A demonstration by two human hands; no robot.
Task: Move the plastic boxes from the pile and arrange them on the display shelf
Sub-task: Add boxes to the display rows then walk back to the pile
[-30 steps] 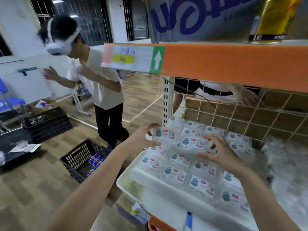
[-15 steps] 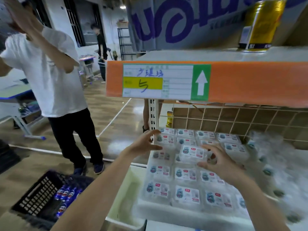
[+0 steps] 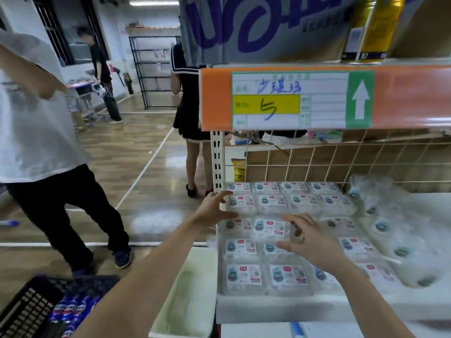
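Clear plastic boxes with blue-and-red labels lie in neat rows [image 3: 288,276] on the white display shelf [image 3: 268,308]. One plastic box [image 3: 269,228] sits slightly raised over the second row from the front. My right hand [image 3: 310,237] holds that box's right edge between curled fingers and thumb. Left of the rows, my left hand [image 3: 214,208] hovers with fingers spread and its thumb pointing at the box. A loose, blurred pile of the same boxes [image 3: 402,230] lies at the shelf's right.
An orange rail with a label [image 3: 402,98] and the upper shelf hang low overhead. A wire grid [image 3: 341,162] backs the shelf. A black crate of bottles [image 3: 44,311] and a white bin [image 3: 190,289] sit lower left. A person in white [image 3: 36,142] stands close left; others stand behind.
My view has swung right and closer to the shelf. Both hands stayed over the rows with the raised box between them. The person in white has shifted toward the left edge.
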